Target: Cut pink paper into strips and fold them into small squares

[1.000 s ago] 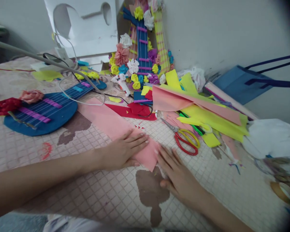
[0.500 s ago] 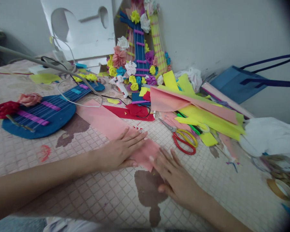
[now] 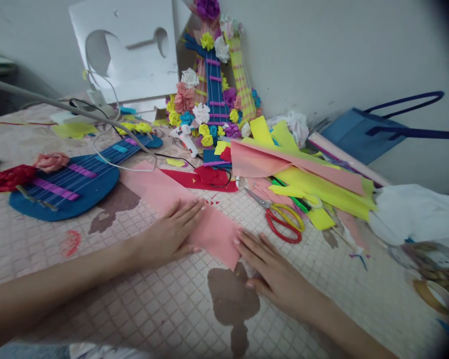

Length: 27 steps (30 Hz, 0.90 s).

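A long pink paper strip [image 3: 213, 229] lies on the table's checked cloth [image 3: 142, 304]. My left hand [image 3: 168, 234] rests flat on it, fingers stretched out and pointing right. My right hand [image 3: 269, 269] lies flat at the strip's near right corner, fingertips touching its edge. Neither hand holds anything. Red and yellow scissors [image 3: 284, 222] lie just right of the strip.
A blue paper guitar [image 3: 67, 182] with red and pink roses lies at left. Flower-decorated guitars [image 3: 217, 94] lean on the wall, with a white glue gun [image 3: 183, 137] in front. Yellow and pink sheets [image 3: 310, 174] pile at right, beside a blue bag [image 3: 362, 134] and white cloth [image 3: 415, 214].
My left hand slid left along the pink strip, uncovering more of its near end. My right hand stayed at the corner. The camera view shifted slightly.
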### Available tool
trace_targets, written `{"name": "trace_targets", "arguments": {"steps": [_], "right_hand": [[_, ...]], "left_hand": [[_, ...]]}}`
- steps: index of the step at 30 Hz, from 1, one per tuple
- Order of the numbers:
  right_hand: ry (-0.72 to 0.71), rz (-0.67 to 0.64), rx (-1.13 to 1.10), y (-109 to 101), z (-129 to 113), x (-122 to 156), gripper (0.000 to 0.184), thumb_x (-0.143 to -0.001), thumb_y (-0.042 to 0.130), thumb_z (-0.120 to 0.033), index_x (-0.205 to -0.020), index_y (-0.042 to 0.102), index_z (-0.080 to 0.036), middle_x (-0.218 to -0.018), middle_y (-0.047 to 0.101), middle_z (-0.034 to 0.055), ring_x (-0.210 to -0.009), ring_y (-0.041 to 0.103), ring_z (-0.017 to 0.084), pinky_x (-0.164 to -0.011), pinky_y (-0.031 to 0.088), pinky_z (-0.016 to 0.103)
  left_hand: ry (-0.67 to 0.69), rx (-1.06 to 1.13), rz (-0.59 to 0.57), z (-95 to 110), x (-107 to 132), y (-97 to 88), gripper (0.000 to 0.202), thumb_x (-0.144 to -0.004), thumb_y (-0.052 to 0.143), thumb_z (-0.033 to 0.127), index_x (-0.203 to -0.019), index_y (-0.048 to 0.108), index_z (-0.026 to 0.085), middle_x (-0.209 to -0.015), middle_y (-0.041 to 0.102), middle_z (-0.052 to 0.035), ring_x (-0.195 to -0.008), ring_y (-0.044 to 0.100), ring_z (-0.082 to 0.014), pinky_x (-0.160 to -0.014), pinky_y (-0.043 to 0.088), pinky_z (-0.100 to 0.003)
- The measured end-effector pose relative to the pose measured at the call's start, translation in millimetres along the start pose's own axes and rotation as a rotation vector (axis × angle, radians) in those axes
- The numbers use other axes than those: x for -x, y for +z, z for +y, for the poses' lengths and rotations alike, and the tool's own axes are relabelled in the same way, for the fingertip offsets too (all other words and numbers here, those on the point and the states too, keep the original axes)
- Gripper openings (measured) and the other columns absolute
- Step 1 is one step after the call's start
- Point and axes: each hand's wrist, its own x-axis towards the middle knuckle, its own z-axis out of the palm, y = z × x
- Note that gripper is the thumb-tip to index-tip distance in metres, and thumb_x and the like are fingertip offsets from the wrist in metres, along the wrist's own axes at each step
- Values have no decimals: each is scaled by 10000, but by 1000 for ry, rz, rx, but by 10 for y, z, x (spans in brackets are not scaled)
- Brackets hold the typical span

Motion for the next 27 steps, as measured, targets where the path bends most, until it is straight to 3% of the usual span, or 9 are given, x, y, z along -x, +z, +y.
{"name": "trace_targets", "arguments": {"steps": [4,7,12,15,20,24,27], "right_hand": [[-4,101,1,10,55,-39,644,-936,434,-303,-1494,122,-222,-1528,262,77,-1419,170,220,-1118,263,509],[-12,180,1,38,79,-98,575,-931,431,-267,-1469,233,-216,-1479,364,83,-1385,265,236,-1105,298,504],[214,378,-137,-5,95,-322,303,-880,452,-211,-1175,517,-184,-1120,594,117,-1069,553,247,-916,473,443],[341,338,-221,-49,148,-485,150,-836,496,-211,-981,529,-191,-955,588,81,-901,580,222,-768,499,379],[359,211,-277,-64,246,-643,70,-792,537,-211,-743,488,-205,-774,564,15,-726,539,170,-619,417,283],[355,210,-421,-99,258,-668,98,-763,522,-145,-696,479,-202,-677,541,-21,-636,512,137,-570,366,253],[391,225,-595,-133,287,-666,69,-791,543,-201,-740,496,-201,-677,556,-27,-635,528,132,-578,385,251]], "left_hand": [[-146,-69,63,-153,108,-65,757,-917,309,580,-1475,165,91,-1505,222,-210,-1403,196,-336,-1112,103,-583],[-209,-85,75,-287,187,-77,659,-929,347,509,-1447,274,107,-1493,272,-192,-1379,262,-345,-1099,150,-601],[-221,-12,113,-408,225,-141,420,-938,405,372,-1306,492,187,-1420,444,-117,-1327,383,-288,-1095,262,-542],[-136,17,123,-356,213,-176,349,-933,422,304,-1240,542,188,-1400,472,-107,-1303,419,-252,-1090,314,-480],[-6,70,112,-194,201,-178,338,-940,424,261,-1253,532,194,-1356,522,-92,-1260,469,-223,-1070,364,-416],[-8,91,108,-146,199,-190,331,-945,410,246,-1247,538,207,-1338,540,-80,-1235,496,-219,-1051,386,-406],[-20,100,108,-144,190,-204,333,-941,420,246,-1252,534,212,-1339,539,-81,-1235,495,-225,-1043,394,-411]]}}
